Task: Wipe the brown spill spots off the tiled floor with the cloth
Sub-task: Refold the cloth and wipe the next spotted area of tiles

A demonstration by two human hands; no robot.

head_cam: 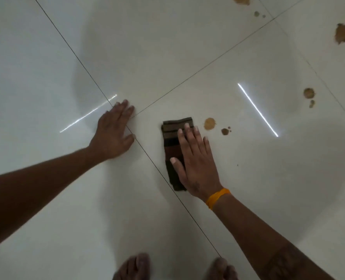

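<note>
A folded brown striped cloth (172, 138) lies flat on the white tiled floor (167, 47). My right hand (195, 158) presses on it with straight fingers and covers its right half. Just right of the cloth are a tan spot (209, 123) and a smaller dark spot (225, 131). More brown spots lie farther right (308, 93) and at the upper right (343, 33), with one at the top edge (240, 0). My left hand (115, 132) rests flat on the floor, left of the cloth, on a grout line.
My two bare feet (137, 267) stand at the bottom edge, close behind the cloth. Dark grout lines (208, 63) cross near the left hand. Two bright light reflections streak the glossy tiles. An orange band (218, 198) circles my right wrist.
</note>
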